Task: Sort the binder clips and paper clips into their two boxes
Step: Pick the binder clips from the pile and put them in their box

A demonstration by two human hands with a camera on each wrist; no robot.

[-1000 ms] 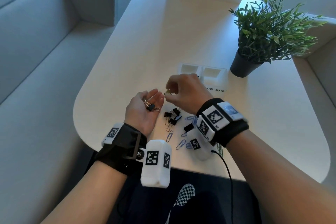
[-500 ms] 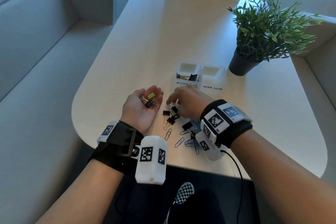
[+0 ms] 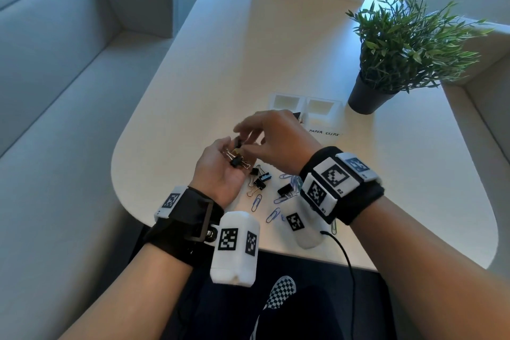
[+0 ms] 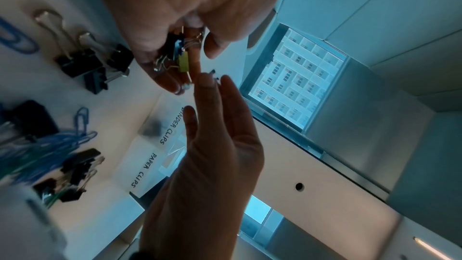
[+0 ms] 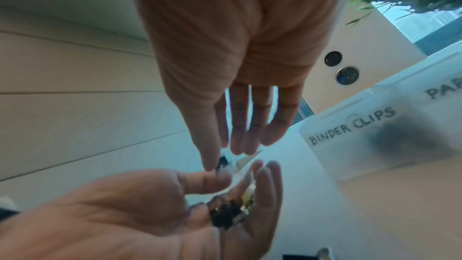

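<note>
The left hand [image 3: 220, 171] lies palm up over the near edge of the bench [image 3: 209, 72], its fingers loosely cupped around a small heap of binder clips [image 3: 236, 159], black ones and a yellow one. The right hand [image 3: 278, 138] reaches over that palm; its thumb and forefinger pinch one small black binder clip [image 5: 221, 162] just above the left fingertips, the other fingers held straight. Loose binder clips [image 3: 259, 181] and blue paper clips [image 3: 256, 203] lie on the bench just right of the left hand. Two white boxes [image 3: 323, 113] stand side by side farther off, labelled for binder clips on the left and paper clips on the right. A potted plant [image 3: 400, 52] stands to their right.
</note>
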